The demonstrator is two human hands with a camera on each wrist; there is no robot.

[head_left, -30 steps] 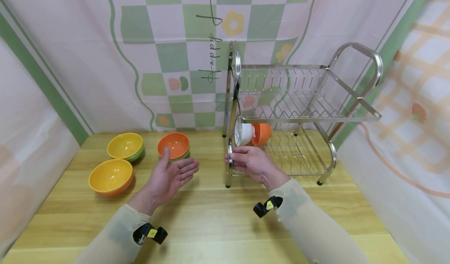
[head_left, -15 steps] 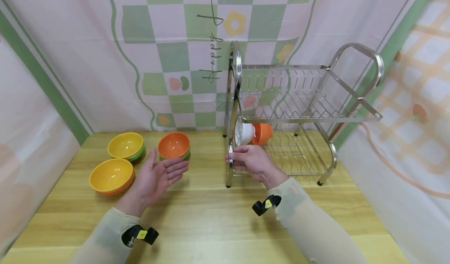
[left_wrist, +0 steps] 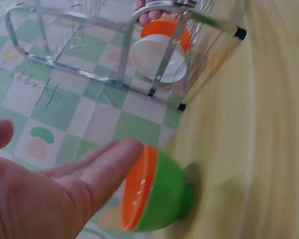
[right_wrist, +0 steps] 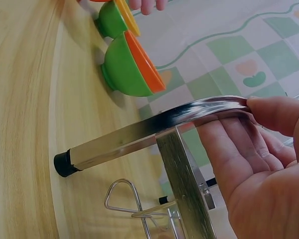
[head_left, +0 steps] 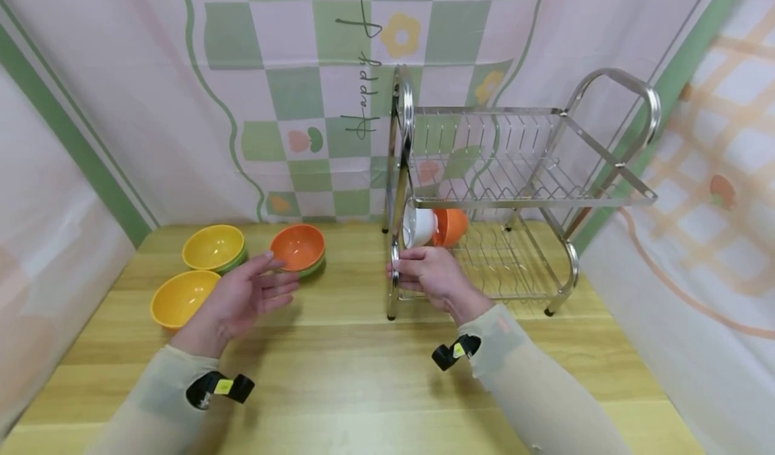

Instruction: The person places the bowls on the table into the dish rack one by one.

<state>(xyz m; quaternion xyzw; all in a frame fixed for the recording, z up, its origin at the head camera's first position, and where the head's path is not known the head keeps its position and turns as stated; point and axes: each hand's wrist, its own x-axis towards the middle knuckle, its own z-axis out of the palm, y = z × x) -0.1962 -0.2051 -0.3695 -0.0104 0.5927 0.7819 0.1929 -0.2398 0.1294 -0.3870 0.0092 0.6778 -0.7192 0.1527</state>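
Two hands: right hand [head_left: 432, 276] gripping near-left upright of rack [head_left: 527, 203]; left hand [head_left: 239, 297] loosely spread, holding nothing, near orange-lined bowl [head_left: 297, 248]. Careless left sweep could topple that bowl; sharp tug on rack could rattle its contents loose. One rack; lower tier: one white bowl [head_left: 422, 228], one orange bowl [head_left: 451, 226]. On surface [head_left: 363, 388]: one orange-lined, two yellow-lined bowls [head_left: 213, 246].

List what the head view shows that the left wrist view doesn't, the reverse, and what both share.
Only the head view shows the far yellow bowl, near yellow bowl, left sleeve and right sleeve. Only the left wrist view shows the foot of the orange-and-green bowl. Both show that bowl, the rack holding the white bowl and orange bowl, the left hand, at least part of the right hand, the table and checked cloth.
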